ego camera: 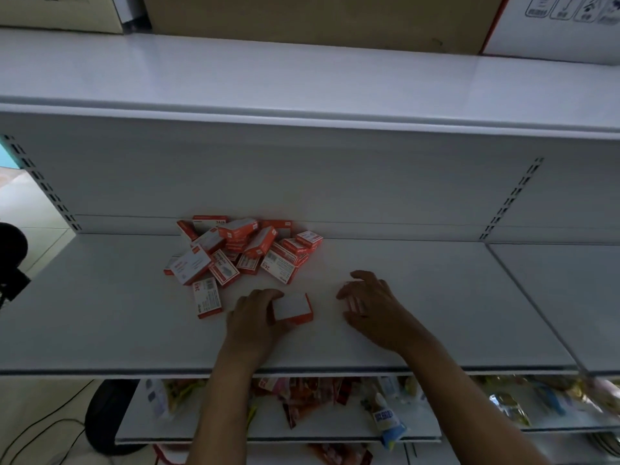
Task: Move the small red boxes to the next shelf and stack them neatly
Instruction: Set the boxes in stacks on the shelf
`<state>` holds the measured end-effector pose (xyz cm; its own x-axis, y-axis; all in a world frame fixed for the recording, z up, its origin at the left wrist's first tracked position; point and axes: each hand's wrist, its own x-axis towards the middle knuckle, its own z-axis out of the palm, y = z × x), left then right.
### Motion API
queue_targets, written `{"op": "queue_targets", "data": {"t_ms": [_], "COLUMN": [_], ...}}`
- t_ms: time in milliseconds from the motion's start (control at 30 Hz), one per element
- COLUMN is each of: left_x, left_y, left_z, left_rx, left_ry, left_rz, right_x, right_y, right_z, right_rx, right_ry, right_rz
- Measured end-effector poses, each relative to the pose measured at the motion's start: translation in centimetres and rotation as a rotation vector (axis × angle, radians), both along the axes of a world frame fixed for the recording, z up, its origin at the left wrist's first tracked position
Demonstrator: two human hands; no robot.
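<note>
A jumbled pile of small red boxes (241, 251) lies on the white shelf (419, 297), pushed toward the back panel at about 11 o'clock from the hands. The boxes lean on each other at all angles, some showing white printed labels, some their red sides. One box (207, 298) lies flat and apart at the pile's 7 o'clock edge, label up.

Just beside it, at its 3 o'clock, the left hand (253, 318) holds a single box (292, 308) that sits on the shelf with its plain white face up and red edge toward the viewer; the fingers are curled round its left end, thumb on the near side. The right hand (369, 308) hovers or rests at 3 o'clock of that box, a little apart from it. Its fingers (360, 276) are spread and bent, and a sliver of red shows at the fingertips, too small to tell whether a box is gripped.

The shelf to the right, past a seam at 3 o'clock, is a separate white panel (563, 297). Above, cardboard cartons (318, 18) stand on the top shelf (235, 72). Below, a lower shelf (302, 427) carries blurred coloured packets (385, 421). A dark stool (107, 417) and cables (40, 434) lie at 8 o'clock on the floor.
</note>
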<state>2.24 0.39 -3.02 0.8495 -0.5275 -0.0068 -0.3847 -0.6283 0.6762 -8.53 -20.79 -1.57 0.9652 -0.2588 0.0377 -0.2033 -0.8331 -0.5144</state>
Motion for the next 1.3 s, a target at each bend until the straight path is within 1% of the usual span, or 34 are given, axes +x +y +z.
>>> {"op": "queue_targets", "data": {"t_ms": [100,200,267,400,467,500,600,700,800,867,900,967,1000,1033,1067,1133,1233,1267,1300], "left_x": [-0.9,-1.6,-1.8,-2.5,-3.1,-3.6,-5.3,-6.1,-6.6,-6.9,-7.3,-8.4,-9.0,-9.5,-9.9,-9.6,-8.0,-7.7,-7.6], "left_y": [-1.2,-2.4,-3.3,-5.8,-7.4,-8.4,-11.8,-14.2,-14.7,-14.4,-14.5,-15.3,-15.9,-16.6,-17.1,-17.7,-17.3,-17.0,-16.8], "left_z": [0.0,0.3,0.7,0.8,0.4,0.3,0.1,0.2,0.7,1.4,1.9,2.7,2.9,2.8,2.9,2.8,2.7,2.6,2.6], "left_rx": [-0.036,-0.092,-0.148,-0.127,-0.132,-0.131,-0.095,-0.046,-0.114,-0.103,-0.024,0.196,0.287,0.340,0.345,0.268,0.115,0.063,0.025], "left_ry": [-0.005,0.097,0.140,0.065,0.064,0.057,-0.074,-0.080,-0.127,-0.095,-0.049,0.046,0.063,0.054,0.037,0.013,0.020,0.013,0.009], "left_rz": [-0.001,-0.013,-0.011,-0.121,-0.135,-0.116,-0.030,0.051,0.144,0.209,0.205,0.136,0.103,0.086,0.076,0.004,-0.228,-0.244,-0.218], "right_x": [-1.0,-1.9,-2.8,-5.5,-7.1,-8.0,-10.2,-11.9,-13.4,-13.9,-13.9,-13.8,-13.6,-13.4,-13.2,-12.7,-12.0,-11.9,-11.8], "right_y": [-1.4,-2.7,-3.7,-6.3,-7.8,-8.7,-10.9,-12.7,-14.1,-14.9,-15.2,-15.6,-15.8,-15.8,-15.8,-15.8,-15.9,-15.8,-15.8], "right_z": [-0.1,0.0,-0.1,-0.3,-0.3,-0.2,-0.4,-1.1,-1.6,-2.0,-2.1,-2.0,-1.9,-1.8,-1.7,-1.8,-2.2,-2.3,-2.4], "right_rx": [-0.019,-0.007,0.007,0.019,0.032,0.030,0.011,-0.012,-0.035,-0.057,-0.058,-0.046,-0.037,-0.030,-0.021,-0.009,-0.015,-0.013,-0.011], "right_ry": [0.007,0.026,0.012,0.003,-0.014,-0.026,-0.021,-0.082,-0.117,-0.146,-0.163,-0.181,-0.183,-0.179,-0.172,-0.173,-0.208,-0.209,-0.205], "right_rz": [-0.090,-0.263,-0.338,-0.455,-0.500,-0.504,-0.485,-0.459,-0.448,-0.470,-0.485,-0.485,-0.473,-0.461,-0.448,-0.424,-0.425,-0.435,-0.443]}}
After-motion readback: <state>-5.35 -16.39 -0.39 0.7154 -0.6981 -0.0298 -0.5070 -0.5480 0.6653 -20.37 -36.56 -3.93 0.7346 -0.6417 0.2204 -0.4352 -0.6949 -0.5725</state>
